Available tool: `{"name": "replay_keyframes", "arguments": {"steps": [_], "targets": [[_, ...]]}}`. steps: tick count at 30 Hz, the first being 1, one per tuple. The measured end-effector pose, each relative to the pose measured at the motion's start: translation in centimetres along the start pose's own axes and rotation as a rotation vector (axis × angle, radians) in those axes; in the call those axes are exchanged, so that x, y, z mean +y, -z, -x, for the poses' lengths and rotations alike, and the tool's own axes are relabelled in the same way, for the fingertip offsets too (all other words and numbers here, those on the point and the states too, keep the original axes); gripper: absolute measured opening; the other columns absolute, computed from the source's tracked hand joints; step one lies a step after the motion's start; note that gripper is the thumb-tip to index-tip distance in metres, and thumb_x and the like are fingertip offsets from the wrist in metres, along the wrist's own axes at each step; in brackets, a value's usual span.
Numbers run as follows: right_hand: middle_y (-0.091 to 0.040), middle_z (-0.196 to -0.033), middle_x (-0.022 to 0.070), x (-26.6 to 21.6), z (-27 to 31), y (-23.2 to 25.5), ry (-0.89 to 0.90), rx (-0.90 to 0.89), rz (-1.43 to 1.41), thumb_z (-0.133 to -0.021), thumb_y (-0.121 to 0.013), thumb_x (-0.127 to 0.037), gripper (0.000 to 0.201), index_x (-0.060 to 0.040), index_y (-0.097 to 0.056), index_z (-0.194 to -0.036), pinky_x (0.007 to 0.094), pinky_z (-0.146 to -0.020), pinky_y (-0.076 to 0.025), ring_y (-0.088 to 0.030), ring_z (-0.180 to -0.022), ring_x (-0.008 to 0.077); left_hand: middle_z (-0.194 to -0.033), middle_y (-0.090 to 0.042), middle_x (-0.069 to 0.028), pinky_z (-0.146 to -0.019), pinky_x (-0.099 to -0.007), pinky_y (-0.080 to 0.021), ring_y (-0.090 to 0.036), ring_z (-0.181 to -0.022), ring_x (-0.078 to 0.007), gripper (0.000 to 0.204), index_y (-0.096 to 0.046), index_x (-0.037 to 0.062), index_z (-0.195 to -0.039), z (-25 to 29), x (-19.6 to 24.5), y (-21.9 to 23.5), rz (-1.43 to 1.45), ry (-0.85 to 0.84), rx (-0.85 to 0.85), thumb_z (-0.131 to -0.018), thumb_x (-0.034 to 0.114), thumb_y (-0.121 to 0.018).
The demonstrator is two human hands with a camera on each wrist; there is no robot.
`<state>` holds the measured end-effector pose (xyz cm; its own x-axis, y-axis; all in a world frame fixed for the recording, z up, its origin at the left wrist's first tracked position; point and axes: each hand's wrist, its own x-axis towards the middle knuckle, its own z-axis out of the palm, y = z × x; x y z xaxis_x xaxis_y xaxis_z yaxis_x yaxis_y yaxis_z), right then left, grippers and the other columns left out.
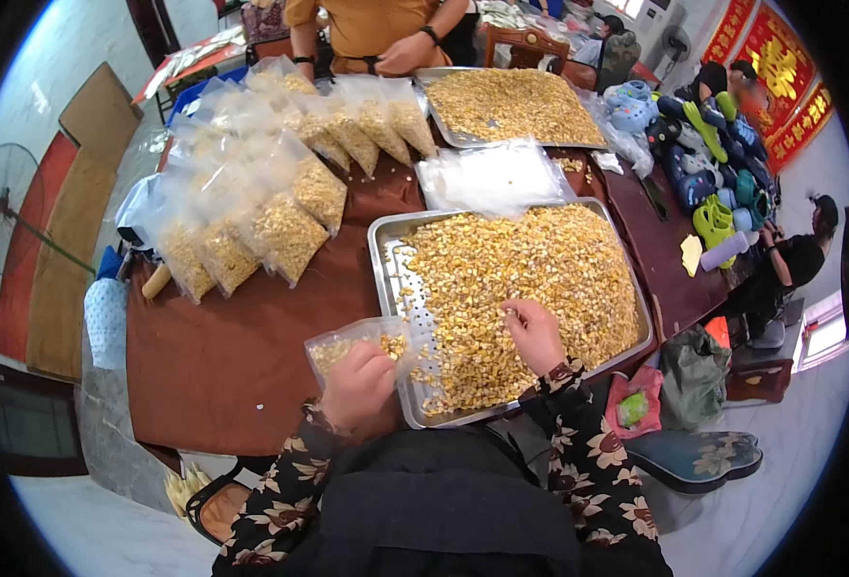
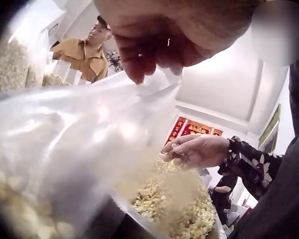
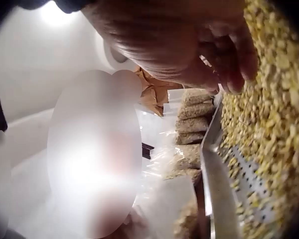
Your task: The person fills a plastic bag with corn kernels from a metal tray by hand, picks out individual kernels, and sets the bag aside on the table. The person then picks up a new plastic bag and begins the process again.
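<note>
My left hand grips the top edge of a clear plastic bag, its fingers curled into the film. Yellow corn kernels lie in this bag, which overlaps the left front corner of a metal tray. A thick heap of loose corn kernels covers most of the tray. Above the heap's near side is my right hand, fingers bent and thumb close to the fingertips. A small pale piece, like a kernel, shows between those fingers.
Several filled bags stand at the left on the brown-covered table. Flat empty bags lie behind my tray, and a second corn tray is farther back. A person stands across the table. Clogs are piled at right.
</note>
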<state>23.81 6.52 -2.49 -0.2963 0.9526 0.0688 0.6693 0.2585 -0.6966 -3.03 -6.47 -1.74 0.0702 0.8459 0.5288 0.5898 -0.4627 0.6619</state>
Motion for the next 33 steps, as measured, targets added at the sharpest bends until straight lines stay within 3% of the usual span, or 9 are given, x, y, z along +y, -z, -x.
{"name": "replay_keyframes", "arguments": {"steps": [4,7,11,21,25,27,28,32,33], "targets": [[-0.054,-0.105,0.0136,1.7,1.1,1.7,0.090,0.197,0.320,-0.074,-0.069,-0.014,0.034,-0.0069,-0.060,-0.106,0.0387,-0.084,-0.043,-0.050,-0.100,0.0315,-0.081,-0.053,-0.0119,-0.065,-0.0342,-0.044,-0.053,-0.074,-0.0277,0.005,-0.057,-0.0006,-0.082,-0.7,0.1,-0.6,0.001,0.006,-0.049,-0.077,-0.001,-0.058],[-0.051,-0.111,0.0158,1.2,2.2,2.6,0.065,0.274,0.561,-0.069,-0.074,-0.021,0.048,-0.0092,-0.057,-0.113,0.0406,-0.084,-0.043,-0.050,-0.101,0.0336,-0.081,-0.053,-0.0117,-0.065,-0.0343,-0.044,-0.053,-0.074,-0.0278,0.005,-0.057,-0.0004,-0.082,-1.3,0.4,-1.0,0.011,-0.007,-0.037,-0.077,-0.001,-0.058],[-0.047,-0.118,0.0168,1.1,2.9,1.2,-0.094,0.143,0.502,-0.065,-0.078,-0.026,0.065,-0.0127,-0.050,-0.123,0.0435,-0.082,-0.044,-0.048,-0.105,0.0346,-0.080,-0.053,-0.0114,-0.065,-0.0347,-0.044,-0.053,-0.074,-0.0281,0.005,-0.057,-0.0001,-0.082,-2.4,0.5,-1.8,0.031,-0.030,-0.031,-0.077,-0.001,-0.058],[-0.056,-0.090,0.0157,4.7,1.1,-0.8,0.023,0.285,0.174,-0.076,-0.064,-0.006,0.026,-0.0016,-0.058,-0.101,0.0375,-0.068,-0.047,-0.058,-0.081,0.0308,-0.081,-0.054,-0.0111,-0.065,-0.0356,-0.045,-0.054,-0.076,-0.0285,0.006,-0.058,0.0013,-0.081,-2.4,0.4,-3.1,0.004,-0.090,-0.129,-0.076,0.000,-0.060],[-0.058,-0.071,0.0054,2.8,0.0,-0.7,-0.107,0.193,-0.056,-0.078,-0.066,-0.008,0.028,-0.0004,-0.059,-0.104,0.0291,-0.056,-0.046,-0.057,-0.063,0.0139,-0.082,-0.054,-0.0113,-0.066,-0.0356,-0.046,-0.054,-0.077,-0.0285,0.007,-0.058,0.0013,-0.082,-2.1,0.4,-3.1,-0.019,-0.081,-0.162,-0.076,0.000,-0.060],[-0.057,-0.070,0.0015,-0.4,-0.3,-0.2,-0.332,-0.168,-0.573,-0.081,-0.065,-0.012,0.023,-0.0013,-0.060,-0.100,0.0246,-0.047,-0.042,-0.050,-0.054,0.0080,-0.082,-0.054,-0.0113,-0.066,-0.0354,-0.046,-0.054,-0.076,-0.0285,0.007,-0.058,0.0013,-0.082,-2.0,0.4,-3.2,-0.008,-0.069,-0.170,-0.076,0.000,-0.060],[-0.056,-0.071,-0.0015,-1.6,-0.2,-0.5,-0.291,-0.211,-0.644,-0.083,-0.064,-0.014,0.020,-0.0019,-0.061,-0.099,0.0200,-0.042,-0.037,-0.046,-0.050,0.0032,-0.082,-0.054,-0.0113,-0.066,-0.0352,-0.046,-0.054,-0.076,-0.0285,0.007,-0.058,0.0013,-0.083,-2.0,0.4,-3.3,0.004,-0.057,-0.179,-0.076,0.000,-0.060],[-0.060,-0.073,0.0027,-4.8,0.0,-2.4,-0.235,-0.406,-0.638,-0.083,-0.064,-0.014,0.024,-0.0002,-0.061,-0.103,0.0210,-0.047,-0.043,-0.053,-0.055,0.0059,-0.082,-0.053,-0.0113,-0.065,-0.0350,-0.046,-0.054,-0.076,-0.0287,0.006,-0.058,0.0013,-0.083,-2.2,0.6,-3.2,0.013,-0.085,-0.159,-0.077,0.000,-0.060],[-0.062,-0.077,0.0051,-5.4,0.4,-3.2,-0.064,-0.403,-0.492,-0.083,-0.063,-0.014,0.025,-0.0019,-0.062,-0.104,0.0235,-0.053,-0.045,-0.056,-0.060,0.0091,-0.082,-0.053,-0.0112,-0.065,-0.0352,-0.046,-0.054,-0.076,-0.0288,0.007,-0.058,0.0013,-0.083,-2.1,0.4,-3.3,0.015,-0.082,-0.164,-0.076,0.000,-0.060]]}}
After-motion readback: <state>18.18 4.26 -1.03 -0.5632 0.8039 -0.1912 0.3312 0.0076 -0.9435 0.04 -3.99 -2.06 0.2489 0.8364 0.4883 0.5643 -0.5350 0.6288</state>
